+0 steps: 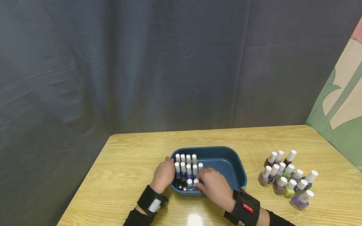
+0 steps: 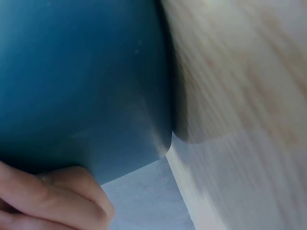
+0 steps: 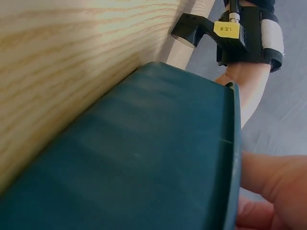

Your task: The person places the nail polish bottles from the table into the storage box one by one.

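A dark blue plastic bin [image 1: 240,171] stands on the table, its left part holding rows of upright nail polish bottles [image 1: 189,169] with white caps. At its left end my left hand [image 1: 164,174] grips the rim; the left wrist view shows curled fingers [image 2: 57,199] against the outer wall. Over the front row, my right hand [image 1: 216,188] pinches a nail polish bottle [image 1: 196,181] by its white cap, between thumb and fingers. Its glass is mostly hidden. In the right wrist view, the thumb and fingers [image 3: 268,177] are partly behind the bin's rim.
More nail polish bottles [image 1: 278,186], purple, yellow-green and dark red among them, stand in a loose group on the wooden table [image 1: 135,150] to the right. A grey curtain [image 1: 175,69] hangs behind the table, with a patterned cloth [image 1: 342,103] at the far right.
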`<state>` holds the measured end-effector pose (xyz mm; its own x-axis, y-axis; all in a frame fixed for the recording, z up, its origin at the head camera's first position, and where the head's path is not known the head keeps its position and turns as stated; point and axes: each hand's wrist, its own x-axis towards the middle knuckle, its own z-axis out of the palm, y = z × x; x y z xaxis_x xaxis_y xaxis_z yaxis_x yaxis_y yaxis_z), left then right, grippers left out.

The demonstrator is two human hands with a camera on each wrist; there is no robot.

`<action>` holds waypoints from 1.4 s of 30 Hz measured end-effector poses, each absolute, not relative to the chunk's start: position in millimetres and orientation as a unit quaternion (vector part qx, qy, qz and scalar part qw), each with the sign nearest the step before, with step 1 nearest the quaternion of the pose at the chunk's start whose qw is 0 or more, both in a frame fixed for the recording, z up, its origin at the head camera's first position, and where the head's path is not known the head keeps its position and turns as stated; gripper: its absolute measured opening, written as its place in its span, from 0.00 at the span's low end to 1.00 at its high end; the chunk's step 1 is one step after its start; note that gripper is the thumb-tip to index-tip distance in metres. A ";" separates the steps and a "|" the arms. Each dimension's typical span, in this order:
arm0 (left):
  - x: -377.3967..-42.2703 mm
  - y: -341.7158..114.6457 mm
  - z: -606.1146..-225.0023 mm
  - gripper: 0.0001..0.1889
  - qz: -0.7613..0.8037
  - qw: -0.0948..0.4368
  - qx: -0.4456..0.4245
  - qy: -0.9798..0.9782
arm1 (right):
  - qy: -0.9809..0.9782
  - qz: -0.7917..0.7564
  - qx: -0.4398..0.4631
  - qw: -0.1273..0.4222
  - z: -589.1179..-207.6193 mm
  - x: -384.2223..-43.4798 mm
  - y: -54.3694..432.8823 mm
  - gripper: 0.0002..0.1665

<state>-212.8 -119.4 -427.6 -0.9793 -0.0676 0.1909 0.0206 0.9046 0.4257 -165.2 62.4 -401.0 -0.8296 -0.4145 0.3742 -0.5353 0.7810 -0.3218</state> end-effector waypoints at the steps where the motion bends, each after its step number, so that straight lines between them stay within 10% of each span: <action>1: -213.0 -119.5 -427.7 0.14 -0.218 0.100 0.013 -0.971 | -0.933 0.210 0.253 0.144 -401.3 -165.0 62.0 0.12; 16: -212.9 -121.7 -428.7 0.14 -0.225 0.110 0.009 -0.968 | -0.939 0.185 0.239 0.165 -394.3 -164.0 74.3 0.13; 26: -212.4 -120.8 -428.1 0.14 -0.232 0.106 0.016 -0.967 | -0.937 0.136 0.189 0.259 -438.3 -204.6 181.9 0.09; 31: -212.1 -119.7 -427.8 0.15 -0.231 0.102 0.016 -0.967 | -0.961 0.159 0.141 0.177 -361.3 -164.7 204.5 0.06; 42: -211.6 -119.7 -427.4 0.14 -0.227 0.104 0.007 -0.968 | -0.978 0.171 0.084 0.079 -365.1 -165.9 259.5 0.08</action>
<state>-211.6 -119.7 -427.4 -0.9781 -0.0619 0.1986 0.0329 0.8967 0.4415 -165.9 259.5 -365.1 -0.9733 -0.1381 0.1836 -0.1922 0.9272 -0.3215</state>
